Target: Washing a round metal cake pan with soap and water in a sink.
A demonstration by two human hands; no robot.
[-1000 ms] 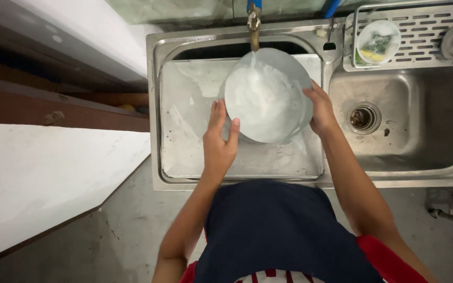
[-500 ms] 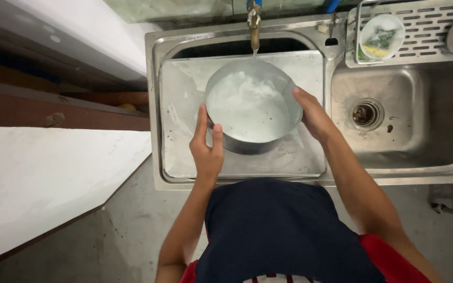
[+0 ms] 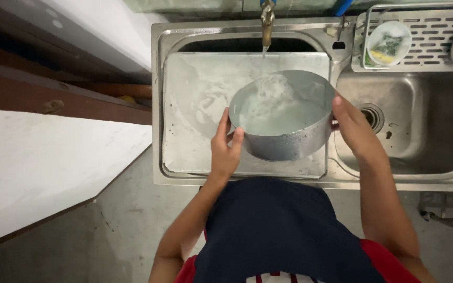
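Right now, a person is holding a round metal pot [image 3: 284, 118] over a steel sink [image 3: 158, 105]. Their left hand [image 3: 225, 149] is gripping the pot's left rim, with fingers curling around its edge. Their right hand [image 3: 355, 128] is pressing flat against the pot's right side. So both hands are closing on the pot and keeping it up between them. The pot is tipping a little toward the person, so its open top is showing. Soapy, cloudy water is sitting inside it. Under the pot, a flat metal tray [image 3: 195, 105] is lying across the left bowl of the sink, and white suds are smearing it. A brass tap [image 3: 267, 23] is hanging at the far side, just above the pot's far rim, and a thin stream of water is falling from it. To the right is the other sink bowl, with a round drain [image 3: 373, 116] near the right hand. Far right, a small white dish [image 3: 389, 42] is resting on a drying rack [image 3: 436, 47].
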